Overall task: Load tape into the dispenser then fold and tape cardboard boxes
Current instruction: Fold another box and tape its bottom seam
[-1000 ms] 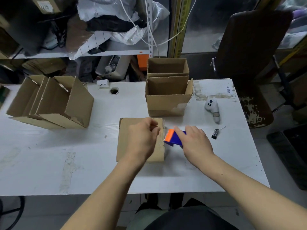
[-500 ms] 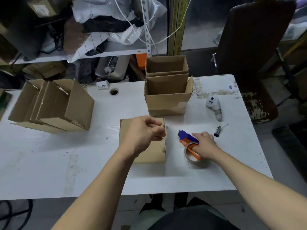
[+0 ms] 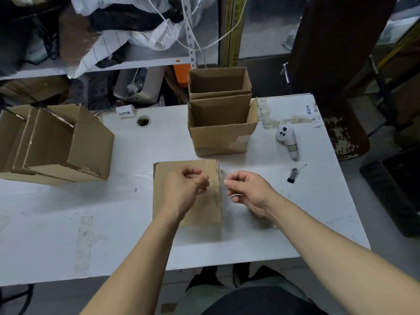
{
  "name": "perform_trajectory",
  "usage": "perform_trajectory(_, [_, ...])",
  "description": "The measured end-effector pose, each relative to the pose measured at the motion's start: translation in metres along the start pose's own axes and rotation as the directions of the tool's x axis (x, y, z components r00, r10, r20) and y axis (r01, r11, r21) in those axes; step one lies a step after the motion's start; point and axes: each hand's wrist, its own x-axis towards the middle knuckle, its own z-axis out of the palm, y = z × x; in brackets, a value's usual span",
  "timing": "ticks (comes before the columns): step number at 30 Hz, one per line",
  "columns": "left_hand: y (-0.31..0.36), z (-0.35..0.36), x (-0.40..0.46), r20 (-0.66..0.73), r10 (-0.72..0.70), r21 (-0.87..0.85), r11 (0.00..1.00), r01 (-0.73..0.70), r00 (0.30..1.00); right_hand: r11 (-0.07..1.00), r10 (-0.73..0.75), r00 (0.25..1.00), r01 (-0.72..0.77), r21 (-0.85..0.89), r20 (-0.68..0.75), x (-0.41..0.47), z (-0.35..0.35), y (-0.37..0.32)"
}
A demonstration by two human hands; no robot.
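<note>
Both hands over the closed box [image 3: 186, 194] at table [image 3: 68, 223] centre. Left hand [image 3: 181, 189] directly above box top, fingers curled; right hand [image 3: 247, 192] just off box's right edge, thumb and forefinger pinched. Clear tape strip likely stretched betw. them, too faint to confirm. Box long axis running away from body; left hand nearer. Plain brown corrugated card, matte, printed marks along right edge. Open boxes [image 3: 222, 123] behind. Dispenser not in view.
</note>
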Motion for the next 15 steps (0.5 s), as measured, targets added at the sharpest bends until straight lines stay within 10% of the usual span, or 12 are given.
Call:
perform_trajectory(5, [-0.037,0.018,0.011,-0.167,0.198,0.396,0.911,-0.118,0.966,0.998,-0.03,0.986,0.021,-0.058,-0.162,0.012,0.005,0.015])
perform_trajectory(15, [-0.084,0.032,0.035,-0.118,0.781,0.817,0.427,-0.388,0.613,0.803,-0.363,0.831,0.05,-0.594,-0.421,0.034,0.03,0.04])
